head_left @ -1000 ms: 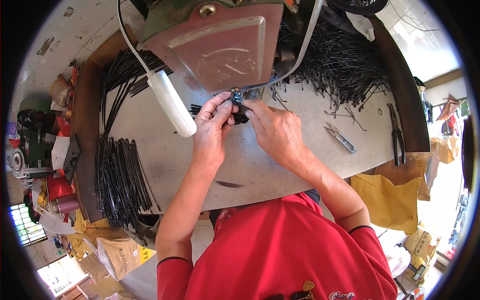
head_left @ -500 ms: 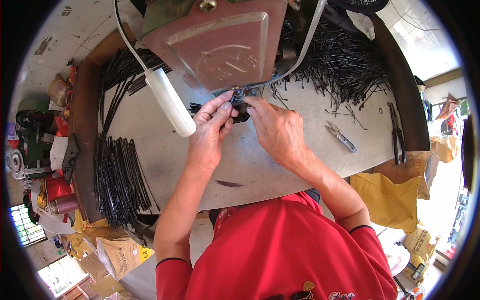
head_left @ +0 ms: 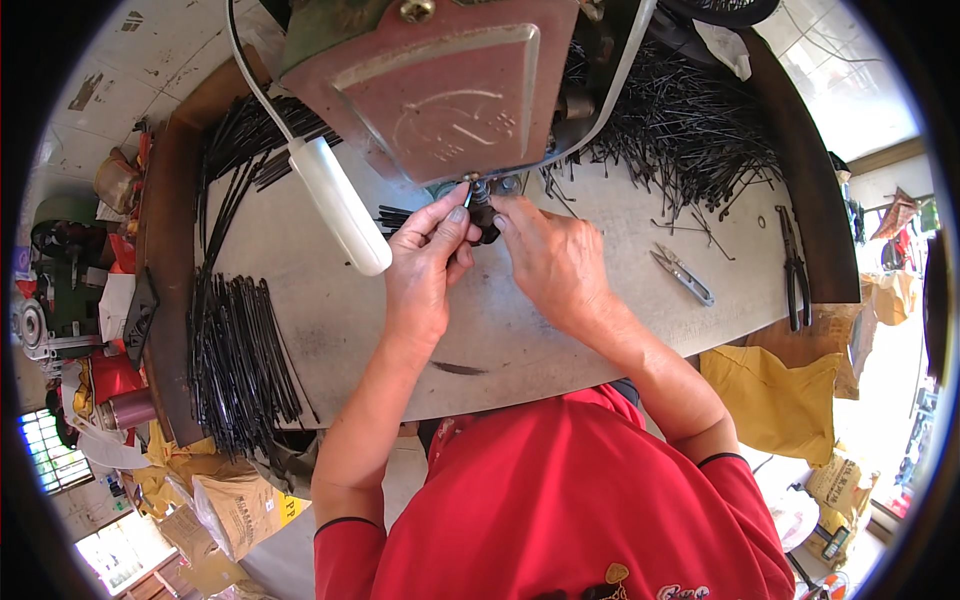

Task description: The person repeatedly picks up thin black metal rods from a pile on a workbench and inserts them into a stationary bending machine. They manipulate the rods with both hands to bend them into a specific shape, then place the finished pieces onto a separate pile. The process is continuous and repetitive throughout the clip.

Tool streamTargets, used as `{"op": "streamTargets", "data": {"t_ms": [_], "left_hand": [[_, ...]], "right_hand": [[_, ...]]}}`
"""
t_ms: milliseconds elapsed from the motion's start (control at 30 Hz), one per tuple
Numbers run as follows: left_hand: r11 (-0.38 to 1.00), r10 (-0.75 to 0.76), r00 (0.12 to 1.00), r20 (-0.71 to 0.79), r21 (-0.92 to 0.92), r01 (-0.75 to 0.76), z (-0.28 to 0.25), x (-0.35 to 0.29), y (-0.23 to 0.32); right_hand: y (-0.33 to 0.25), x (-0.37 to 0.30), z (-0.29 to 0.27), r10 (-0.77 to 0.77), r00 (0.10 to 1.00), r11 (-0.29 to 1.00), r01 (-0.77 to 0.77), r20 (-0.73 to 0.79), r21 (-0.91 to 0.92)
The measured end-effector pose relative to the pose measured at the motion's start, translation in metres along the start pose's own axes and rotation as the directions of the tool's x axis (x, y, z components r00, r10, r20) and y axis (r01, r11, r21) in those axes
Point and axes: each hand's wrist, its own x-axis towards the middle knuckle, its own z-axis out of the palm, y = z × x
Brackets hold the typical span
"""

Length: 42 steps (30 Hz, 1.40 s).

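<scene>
Bending in toward twelve o'clock, the bare left hand [head_left: 430,250] pinches thumb and forefinger together on a small, slim, pale piece [head_left: 467,197] just below the machine's smooth, dull-red metal cover [head_left: 440,100], which bears a raised, rounded panel. The right hand [head_left: 552,258] curls its fingers beside a small, glossy, dark part [head_left: 487,228] between the hands; whether they clamp it cannot be told. At eleven o'clock hangs a smooth, white, cylindrical lamp [head_left: 342,208]. Thin, shiny black rods [head_left: 243,360] lie bundled at nine o'clock, while a tangled heap of wiry black rods [head_left: 690,120] spreads at one o'clock. Toward three o'clock rest small silver metal snips [head_left: 684,277] and long, dark-handled pliers [head_left: 794,270]. All this sits on a scuffed, grey, flat tabletop [head_left: 560,345] with a raised brown rim [head_left: 168,260]. Beyond, a creased yellow cloth [head_left: 775,395] hangs at four o'clock, and crumpled brown packaging [head_left: 240,510] crowds eight o'clock.
</scene>
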Motion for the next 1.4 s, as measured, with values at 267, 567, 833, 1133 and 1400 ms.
{"op": "streamTargets", "data": {"t_ms": [267, 567, 833, 1133, 1400], "left_hand": [[0.865, 0.156, 0.985, 0.073, 0.472, -0.172, -0.003, 0.003, 0.019], [0.943, 0.136, 0.990, 0.027, 0.304, -0.138, -0.001, 0.002, 0.012], [0.949, 0.111, 0.993, 0.028, 0.293, -0.114, 0.001, 0.002, 0.014], [0.987, 0.026, 1.000, 0.010, 0.161, -0.028, 0.001, 0.002, 0.012], [0.976, 0.045, 0.999, 0.010, 0.215, -0.046, 0.001, 0.001, 0.010]], "right_hand": [[0.007, 0.005, 0.004, -0.005, 0.999, 0.996, 0.002, 0.031, 0.094], [0.004, 0.002, 0.001, 0.001, 1.000, 0.985, 0.001, -0.012, 0.174], [0.006, 0.002, 0.003, 0.008, 1.000, 0.980, -0.003, -0.023, 0.200], [0.005, 0.000, 0.006, 0.025, 0.999, 0.975, -0.016, -0.038, 0.220], [0.004, -0.001, 0.005, 0.082, 0.996, 0.964, -0.085, 0.022, 0.251]]}}
